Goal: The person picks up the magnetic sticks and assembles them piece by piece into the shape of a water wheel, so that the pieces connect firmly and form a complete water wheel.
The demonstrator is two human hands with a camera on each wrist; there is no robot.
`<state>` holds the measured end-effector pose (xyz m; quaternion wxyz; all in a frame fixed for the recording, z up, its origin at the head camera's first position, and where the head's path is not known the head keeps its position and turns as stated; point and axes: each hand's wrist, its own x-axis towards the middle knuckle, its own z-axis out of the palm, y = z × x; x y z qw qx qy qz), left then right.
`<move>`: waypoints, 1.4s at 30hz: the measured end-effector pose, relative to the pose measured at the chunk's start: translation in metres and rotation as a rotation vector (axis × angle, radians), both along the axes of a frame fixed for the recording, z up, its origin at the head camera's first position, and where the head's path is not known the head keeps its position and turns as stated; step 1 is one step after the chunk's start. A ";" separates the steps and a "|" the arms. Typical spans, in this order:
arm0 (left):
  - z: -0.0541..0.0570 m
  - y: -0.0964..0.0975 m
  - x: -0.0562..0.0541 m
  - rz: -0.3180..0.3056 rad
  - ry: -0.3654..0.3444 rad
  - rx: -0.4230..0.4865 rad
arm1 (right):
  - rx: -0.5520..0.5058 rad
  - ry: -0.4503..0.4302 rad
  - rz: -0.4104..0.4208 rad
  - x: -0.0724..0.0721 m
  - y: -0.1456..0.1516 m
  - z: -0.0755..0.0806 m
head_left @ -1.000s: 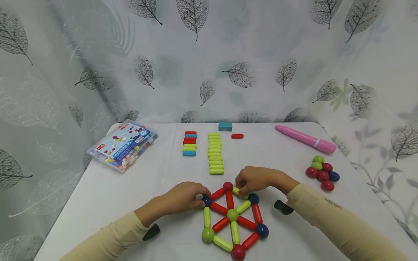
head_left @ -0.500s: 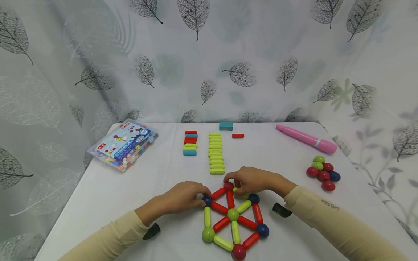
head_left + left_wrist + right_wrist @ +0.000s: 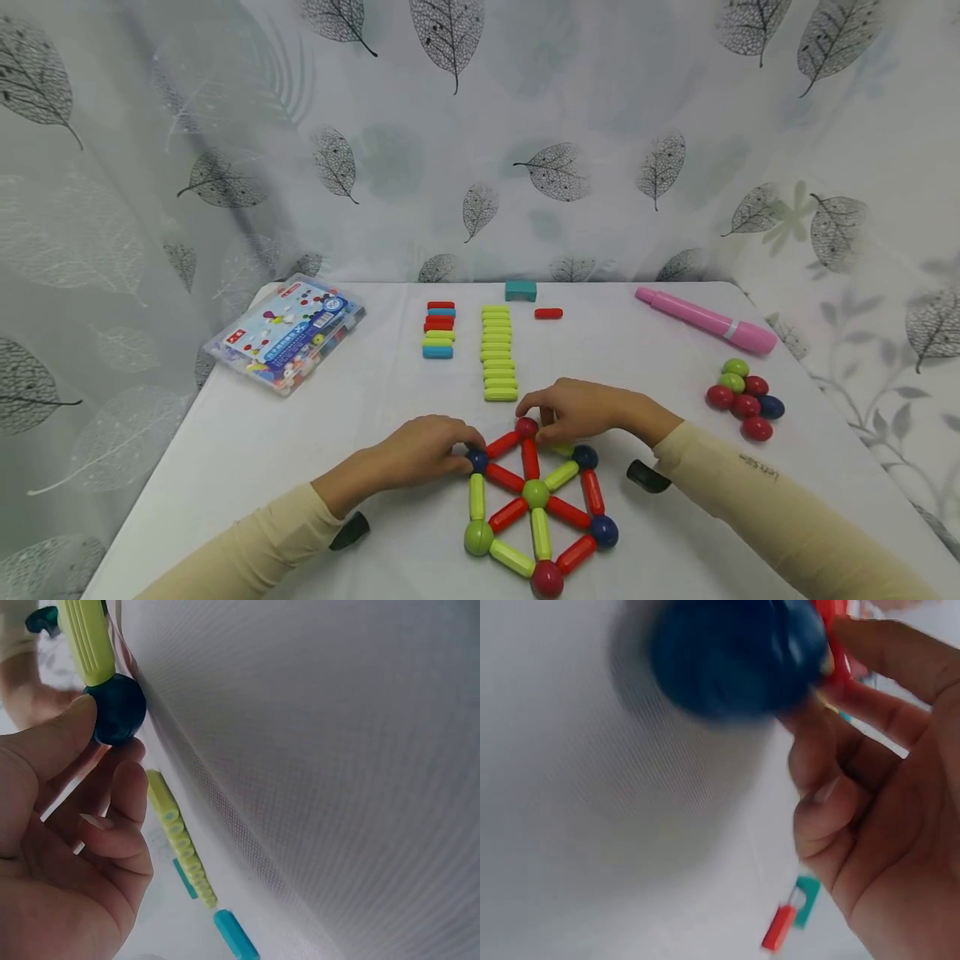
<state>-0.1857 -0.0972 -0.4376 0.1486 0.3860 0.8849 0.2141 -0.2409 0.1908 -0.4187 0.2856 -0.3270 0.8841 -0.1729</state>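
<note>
A wheel-like figure of red and yellow-green magnetic rods and balls lies flat, with a green ball [image 3: 536,494] at its hub. My left hand [image 3: 423,451] pinches the dark blue ball [image 3: 120,710] at its upper left corner between thumb and fingers. A yellow-green rod [image 3: 86,641] joins that ball. At the top corner my right hand [image 3: 581,410] holds the red ball [image 3: 527,427] between thumb and forefinger, partly hiding a yellow-green rod beneath it. Another blue ball [image 3: 735,660] looms blurred beside the right hand in the right wrist view.
Ahead are a column of yellow-green rods [image 3: 497,354], a short stack of mixed rods [image 3: 438,330], a lone red rod [image 3: 548,314] and a teal block [image 3: 521,291]. A plastic case [image 3: 288,333] lies left; a pink pen-shaped object [image 3: 705,320] and loose balls [image 3: 746,407] lie right.
My right hand has shifted left from the yellow-green rod onto the red ball at the top corner. The left hand stays on its blue ball.
</note>
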 end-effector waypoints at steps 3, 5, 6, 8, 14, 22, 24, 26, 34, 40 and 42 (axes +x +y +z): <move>0.000 0.000 0.000 0.005 -0.002 -0.002 | -0.025 0.122 -0.050 -0.025 0.008 0.004; -0.001 -0.001 0.001 0.007 -0.004 0.000 | 0.001 0.256 -0.134 -0.047 0.013 0.006; -0.001 -0.001 0.001 0.008 -0.006 0.001 | 0.034 0.328 -0.180 -0.058 0.015 0.006; -0.001 -0.001 0.001 0.008 -0.010 0.004 | 0.119 0.430 -0.268 -0.080 0.017 0.004; -0.002 0.001 0.001 0.013 -0.026 0.002 | 0.368 0.457 -0.281 -0.122 0.021 -0.011; -0.001 0.002 0.001 0.027 -0.039 -0.006 | 0.392 0.616 -0.300 -0.127 0.022 -0.024; -0.002 0.001 0.001 0.029 -0.039 -0.004 | 0.367 0.611 -0.311 -0.127 0.022 -0.024; -0.002 0.000 0.001 0.029 -0.036 -0.002 | 0.338 0.588 -0.326 -0.127 0.022 -0.022; -0.003 0.000 0.001 0.021 -0.019 -0.002 | -0.039 0.367 -0.471 -0.090 0.019 0.013; -0.003 -0.002 0.001 0.026 -0.014 0.003 | -0.289 0.281 -0.207 -0.013 0.007 0.034; -0.003 -0.002 0.001 0.019 -0.018 0.012 | -0.314 0.248 -0.109 0.014 0.005 0.034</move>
